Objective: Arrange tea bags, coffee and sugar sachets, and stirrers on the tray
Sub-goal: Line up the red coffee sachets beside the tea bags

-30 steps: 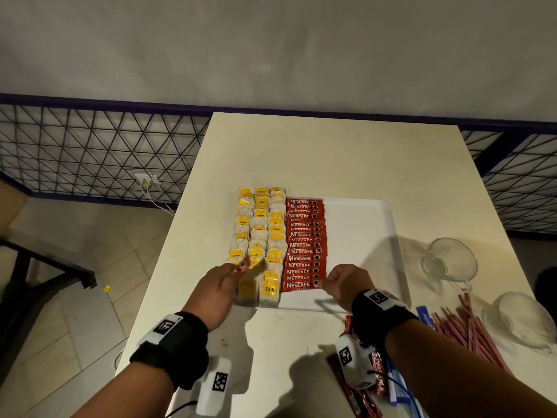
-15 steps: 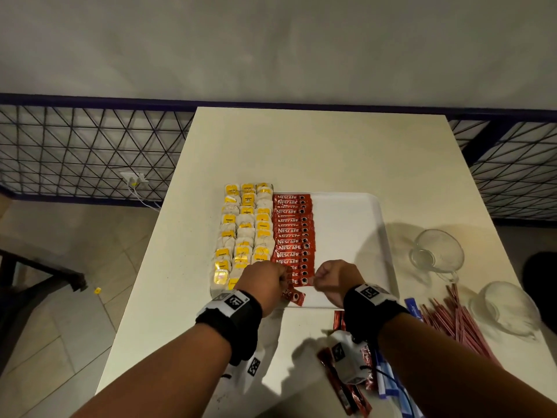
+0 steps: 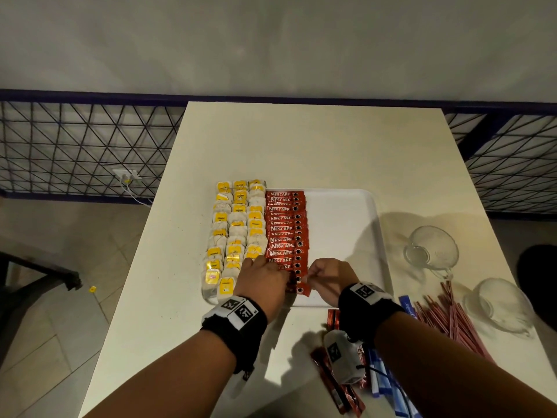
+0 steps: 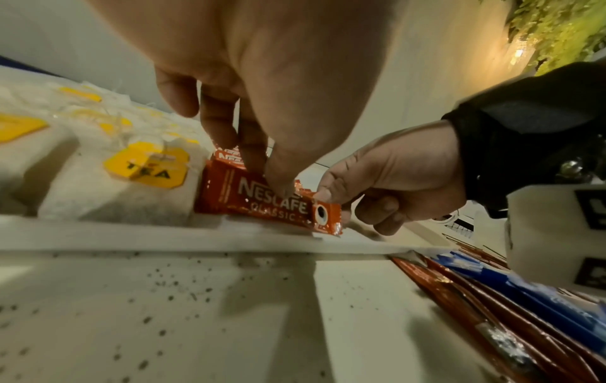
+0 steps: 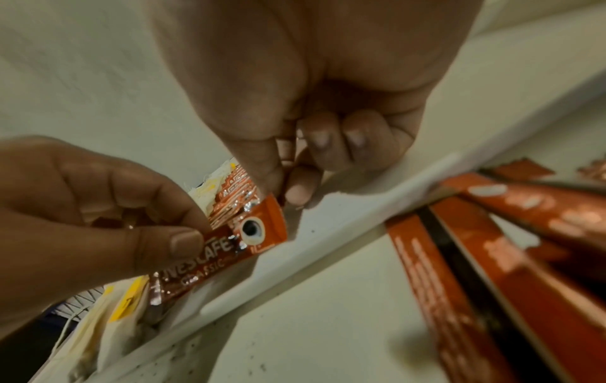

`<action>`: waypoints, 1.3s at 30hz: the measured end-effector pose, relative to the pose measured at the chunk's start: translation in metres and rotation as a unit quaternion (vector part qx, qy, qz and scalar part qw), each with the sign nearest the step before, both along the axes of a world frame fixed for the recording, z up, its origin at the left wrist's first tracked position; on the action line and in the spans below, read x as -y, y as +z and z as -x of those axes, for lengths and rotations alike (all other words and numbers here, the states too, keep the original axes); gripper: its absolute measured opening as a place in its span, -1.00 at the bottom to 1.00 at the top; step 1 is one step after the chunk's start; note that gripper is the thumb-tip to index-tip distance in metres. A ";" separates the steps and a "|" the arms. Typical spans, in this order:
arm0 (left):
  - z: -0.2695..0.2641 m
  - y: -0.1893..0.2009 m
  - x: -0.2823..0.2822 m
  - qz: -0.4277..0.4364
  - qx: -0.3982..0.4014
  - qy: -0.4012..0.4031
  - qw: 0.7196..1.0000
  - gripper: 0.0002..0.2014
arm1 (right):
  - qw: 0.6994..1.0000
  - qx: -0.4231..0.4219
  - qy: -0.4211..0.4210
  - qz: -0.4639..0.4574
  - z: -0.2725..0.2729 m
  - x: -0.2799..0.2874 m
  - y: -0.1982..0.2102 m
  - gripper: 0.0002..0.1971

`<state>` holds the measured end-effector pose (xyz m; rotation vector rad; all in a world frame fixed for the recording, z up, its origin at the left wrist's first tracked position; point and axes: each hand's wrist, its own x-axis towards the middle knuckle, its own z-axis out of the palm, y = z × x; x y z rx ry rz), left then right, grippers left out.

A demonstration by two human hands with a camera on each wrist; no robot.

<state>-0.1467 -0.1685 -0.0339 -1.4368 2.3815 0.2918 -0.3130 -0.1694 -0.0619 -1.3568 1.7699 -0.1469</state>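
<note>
A white tray [image 3: 340, 230] holds three columns of yellow-tagged tea bags [image 3: 238, 230] on its left. Beside them runs a column of red coffee sachets [image 3: 284, 233]. The nearest coffee sachet [image 4: 272, 204] lies at the tray's front rim [image 4: 131, 238]. My left hand [image 3: 284, 277] pinches its middle, thumb on the printed face [image 5: 183, 243]. My right hand [image 3: 309, 277] pinches its right end [image 5: 275, 204] between thumb and forefinger, other fingers curled in. The tray's right half is bare.
Loose coffee sachets [image 3: 334, 384] and blue sugar sachets [image 3: 388, 387] lie on the table under my right forearm. Red stirrers [image 3: 452, 324] lie to the right, near two glass cups [image 3: 431, 248] [image 3: 497, 306]. A wire fence [image 3: 75, 152] flanks the table.
My left hand has left the tea bags and moved right to the coffee column. Both hands now pinch the nearest sachet at the tray's front.
</note>
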 end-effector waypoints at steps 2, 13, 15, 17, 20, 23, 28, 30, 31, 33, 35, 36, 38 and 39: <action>0.000 -0.001 -0.001 0.000 -0.003 0.010 1.000 -0.70 | 1.000 -0.003 0.005 0.005 0.001 0.000 0.000 -0.88; 0.002 -0.010 -0.003 0.006 -0.017 -0.037 0.999 -0.61 | 1.000 0.002 0.013 0.008 0.003 0.002 -0.003 -0.88; 0.001 -0.013 -0.003 0.002 -0.002 -0.053 0.999 -0.64 | 1.000 0.005 0.011 0.013 0.002 0.002 -0.003 -0.85; 0.002 -0.014 -0.002 0.003 0.003 -0.049 0.999 -0.68 | 1.000 0.007 0.011 0.017 0.002 0.002 -0.001 -0.85; 0.003 -0.011 -0.001 0.012 0.006 -0.032 0.999 -0.74 | 1.000 0.006 0.014 0.017 0.002 0.002 -0.001 -0.86; 0.004 -0.008 0.002 0.022 0.013 -0.014 1.000 -0.74 | 0.999 -0.003 0.028 0.015 0.002 0.003 -0.001 -0.86; 0.004 -0.007 0.003 0.022 0.018 0.006 1.000 -0.74 | 0.999 -0.020 0.035 0.009 0.001 0.005 0.002 -0.86; 0.004 -0.005 0.003 0.023 0.019 0.011 1.000 -0.74 | 0.999 -0.022 0.034 0.003 0.002 0.004 0.003 -0.85; 0.005 -0.005 0.002 0.023 0.019 0.012 0.999 -0.74 | 0.999 -0.022 0.032 0.000 0.002 0.004 0.003 -0.82; 0.005 -0.005 0.002 0.025 0.017 0.013 0.999 -0.74 | 0.999 -0.023 0.029 -0.004 0.005 0.005 0.003 -0.72; 0.004 -0.005 0.001 0.027 0.011 0.014 0.999 -0.73 | 0.999 -0.034 0.032 0.005 0.009 0.005 0.003 -0.62; 0.005 -0.006 0.000 0.028 0.010 0.015 0.999 -0.73 | 0.998 -0.043 0.034 0.013 0.012 0.006 0.002 -0.59; 0.005 -0.005 0.000 0.030 0.005 0.013 0.999 -0.74 | 0.997 -0.057 0.039 0.027 0.020 0.006 0.003 -0.58; 0.005 -0.004 -0.001 0.031 0.004 0.013 0.999 -0.75 | 0.997 -0.061 0.044 0.032 0.024 0.006 0.003 -0.61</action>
